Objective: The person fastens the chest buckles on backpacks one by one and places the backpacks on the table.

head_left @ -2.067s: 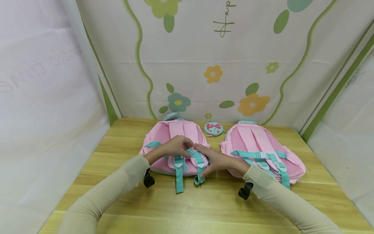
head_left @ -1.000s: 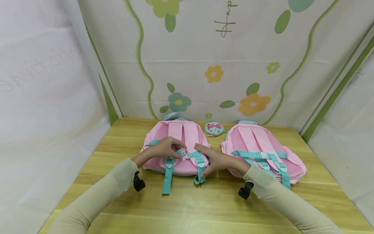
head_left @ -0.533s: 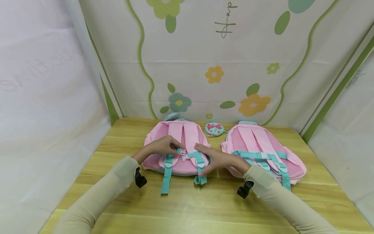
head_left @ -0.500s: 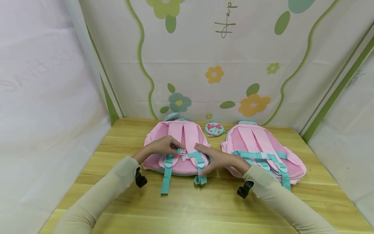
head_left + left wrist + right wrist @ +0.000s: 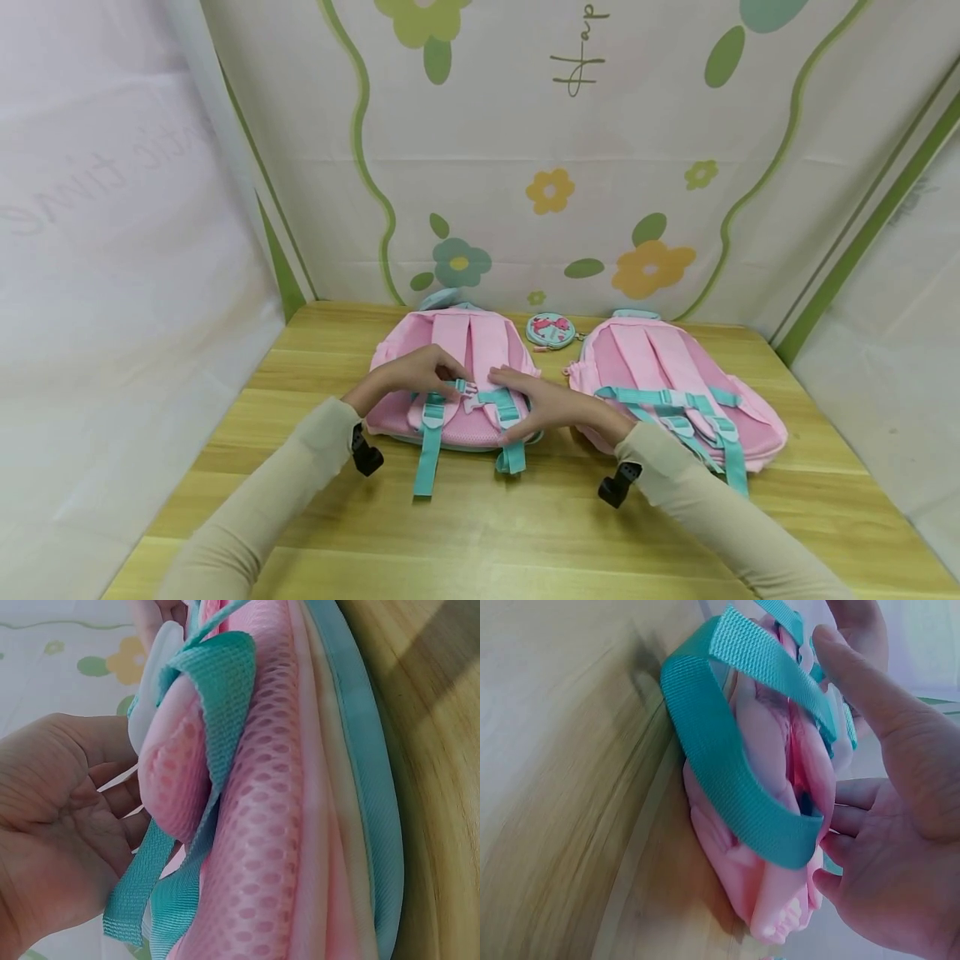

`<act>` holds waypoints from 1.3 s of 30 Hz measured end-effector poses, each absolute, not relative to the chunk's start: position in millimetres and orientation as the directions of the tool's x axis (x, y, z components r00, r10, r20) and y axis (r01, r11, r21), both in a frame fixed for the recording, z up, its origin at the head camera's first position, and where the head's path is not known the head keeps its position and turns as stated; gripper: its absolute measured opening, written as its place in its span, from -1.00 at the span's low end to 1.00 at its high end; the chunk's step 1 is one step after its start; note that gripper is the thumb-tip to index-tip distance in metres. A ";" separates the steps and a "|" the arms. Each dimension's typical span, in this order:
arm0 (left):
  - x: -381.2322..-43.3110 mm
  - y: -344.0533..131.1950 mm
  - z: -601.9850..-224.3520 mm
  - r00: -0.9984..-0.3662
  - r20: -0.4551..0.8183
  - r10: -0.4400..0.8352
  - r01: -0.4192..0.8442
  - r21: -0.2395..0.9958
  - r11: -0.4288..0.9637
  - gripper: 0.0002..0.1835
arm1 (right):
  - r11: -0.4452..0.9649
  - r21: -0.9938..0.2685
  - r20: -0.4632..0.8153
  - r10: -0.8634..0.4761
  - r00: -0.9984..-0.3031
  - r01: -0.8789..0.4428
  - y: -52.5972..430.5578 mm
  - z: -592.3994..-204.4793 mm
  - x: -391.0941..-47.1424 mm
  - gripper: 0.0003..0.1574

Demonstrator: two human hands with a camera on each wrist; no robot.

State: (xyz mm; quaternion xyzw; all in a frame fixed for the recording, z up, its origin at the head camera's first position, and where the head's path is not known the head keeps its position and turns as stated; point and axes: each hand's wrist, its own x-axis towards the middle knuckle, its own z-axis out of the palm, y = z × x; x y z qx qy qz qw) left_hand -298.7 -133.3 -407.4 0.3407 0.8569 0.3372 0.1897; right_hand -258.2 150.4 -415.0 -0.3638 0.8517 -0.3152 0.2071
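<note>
A pink backpack [image 5: 393, 337] with teal webbing lies on its front, its shoulder straps facing up. My left hand [image 5: 420, 372] pinches the teal chest strap by its white prong-ended buckle half [image 5: 467, 388]. Close by is the other white buckle half [image 5: 473, 404], apart from it, on the right shoulder strap. My right hand [image 5: 551, 402], thumb and fingers spread, rests beside that strap's right side. In the right wrist view a loop of teal webbing [image 5: 705, 735] hangs near the right hand. The left wrist view shows the padded strap end [image 5: 176, 769] hiding the left fingertips.
A second pink backpack [image 5: 720, 367] lies to the right with its chest strap [image 5: 637, 397] fastened. Between the two bags is a round teal pouch [image 5: 551, 331]. All rest on a wooden table [image 5: 480, 533] with a printed fabric wall [image 5: 480, 167] behind.
My left hand has moved left with the chest strap and left shoulder strap, and the buckle halves now show apart. The right hand has shifted slightly left in the last half second.
</note>
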 end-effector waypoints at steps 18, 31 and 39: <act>-310.9 -135.5 -414.3 -0.701 -0.131 0.701 0.413 0.727 0.549 -0.69 | 0.479 -0.720 -0.017 -0.736 -0.677 -0.502 129.8 -427.5 -270.6 -0.26; -319.1 -138.1 -409.6 -0.682 -0.227 0.695 0.338 0.745 0.575 -0.74 | 0.529 -0.719 -0.029 -0.671 -0.741 -0.451 120.1 -426.8 -275.0 -0.41; -312.8 -137.8 -403.0 -0.679 -0.257 0.688 0.307 0.752 0.584 -0.74 | 0.539 -0.704 -0.031 -0.673 -0.739 -0.461 113.3 -425.9 -275.5 -0.57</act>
